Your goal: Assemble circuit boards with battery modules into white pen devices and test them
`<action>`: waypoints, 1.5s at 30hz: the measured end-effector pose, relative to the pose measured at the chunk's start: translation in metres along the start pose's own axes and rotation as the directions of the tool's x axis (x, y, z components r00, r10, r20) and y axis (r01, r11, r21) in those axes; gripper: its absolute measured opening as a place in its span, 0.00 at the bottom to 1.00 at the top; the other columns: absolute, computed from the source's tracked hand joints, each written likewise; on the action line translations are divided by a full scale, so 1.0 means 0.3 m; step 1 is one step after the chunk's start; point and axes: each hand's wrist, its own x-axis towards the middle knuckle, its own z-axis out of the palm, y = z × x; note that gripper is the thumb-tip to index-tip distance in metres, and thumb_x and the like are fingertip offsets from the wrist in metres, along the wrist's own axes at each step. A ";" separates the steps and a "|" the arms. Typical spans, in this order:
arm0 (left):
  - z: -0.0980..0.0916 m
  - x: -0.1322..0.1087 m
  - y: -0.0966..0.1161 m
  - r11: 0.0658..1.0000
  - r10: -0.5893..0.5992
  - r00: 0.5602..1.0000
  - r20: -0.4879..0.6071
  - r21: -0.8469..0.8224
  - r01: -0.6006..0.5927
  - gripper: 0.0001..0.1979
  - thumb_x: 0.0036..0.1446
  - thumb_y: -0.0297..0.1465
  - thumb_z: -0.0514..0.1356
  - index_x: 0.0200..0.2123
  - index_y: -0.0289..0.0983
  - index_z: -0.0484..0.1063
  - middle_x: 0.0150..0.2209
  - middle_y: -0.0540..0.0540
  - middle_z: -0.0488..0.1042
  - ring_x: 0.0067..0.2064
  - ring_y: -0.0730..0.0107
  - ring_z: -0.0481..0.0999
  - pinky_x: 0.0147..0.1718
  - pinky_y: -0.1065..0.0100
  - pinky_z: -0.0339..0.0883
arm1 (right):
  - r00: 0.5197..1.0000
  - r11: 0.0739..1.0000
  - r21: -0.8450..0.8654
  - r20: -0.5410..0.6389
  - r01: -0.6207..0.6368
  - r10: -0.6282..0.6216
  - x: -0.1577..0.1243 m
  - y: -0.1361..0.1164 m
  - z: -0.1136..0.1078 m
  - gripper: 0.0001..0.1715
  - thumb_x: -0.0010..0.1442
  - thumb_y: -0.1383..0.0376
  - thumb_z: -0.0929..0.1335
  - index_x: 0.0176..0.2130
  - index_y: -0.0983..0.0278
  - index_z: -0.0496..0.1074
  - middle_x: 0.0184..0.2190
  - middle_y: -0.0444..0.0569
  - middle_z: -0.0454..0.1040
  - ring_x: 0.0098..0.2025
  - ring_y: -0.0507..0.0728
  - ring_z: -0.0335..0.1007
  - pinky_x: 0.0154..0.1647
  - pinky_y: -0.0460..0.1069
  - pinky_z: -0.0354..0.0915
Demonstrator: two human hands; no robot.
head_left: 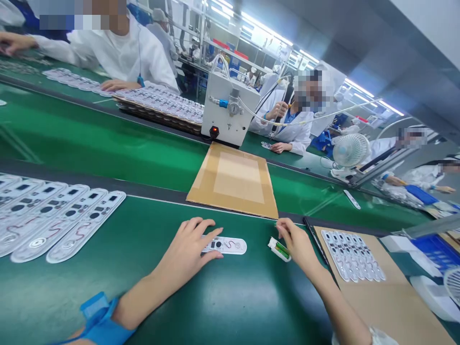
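My left hand (197, 244) reaches over a white rounded panel (233, 245) with a small circuit, a black disc and a red wire. Its fingers are apart, and the fingertips and thumb rest about the panel's left end. To the right, my right hand (296, 242) has its thumb and forefinger curled together in a pinch. Whatever is between those fingertips is too small or hidden to make out. Just below them is a small white battery case (279, 249) with green batteries, tilted beside the hand; I cannot tell whether the hand touches it. A blue band (108, 321) circles my left wrist.
Several similar panels (86, 225) lie in a row at left. More sit on a cardboard sheet (373, 306) at right. A cardboard piece (239, 177) bridges the green conveyor (154, 163). Beyond stand a white gauge box (226, 110), stacked panels (161, 105), a fan (351, 149) and co-workers.
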 end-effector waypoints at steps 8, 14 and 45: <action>0.002 -0.017 -0.038 0.997 0.034 0.997 -0.076 -0.065 -0.039 0.17 0.64 0.44 0.53 0.45 0.41 0.76 0.47 0.42 0.74 0.47 0.56 0.67 0.40 0.61 0.63 | 0.973 1.000 0.008 -0.230 0.008 -0.006 -0.181 0.108 0.102 0.25 0.67 0.51 0.59 0.52 0.64 0.68 0.53 0.60 0.69 0.58 0.67 0.61 0.57 0.66 0.60; -0.010 -0.028 -0.030 0.969 -0.061 0.998 -0.001 -0.238 0.059 0.22 0.66 0.47 0.49 0.47 0.40 0.74 0.39 0.45 0.74 0.37 0.65 0.69 0.34 0.66 0.62 | 0.969 0.989 0.092 -0.231 0.117 -0.093 -0.194 0.001 0.134 0.16 0.66 0.57 0.63 0.49 0.62 0.68 0.45 0.55 0.73 0.49 0.64 0.68 0.52 0.64 0.64; -0.069 0.012 -0.010 0.310 -0.404 0.862 0.305 -0.841 0.443 0.22 0.50 0.44 0.65 0.43 0.37 0.68 0.25 0.54 0.64 0.27 0.73 0.61 0.26 0.70 0.56 | 0.925 0.237 0.918 0.355 -0.317 -0.137 -0.045 -0.408 0.150 0.18 0.59 0.54 0.68 0.44 0.63 0.75 0.34 0.49 0.79 0.33 0.56 0.74 0.37 0.50 0.69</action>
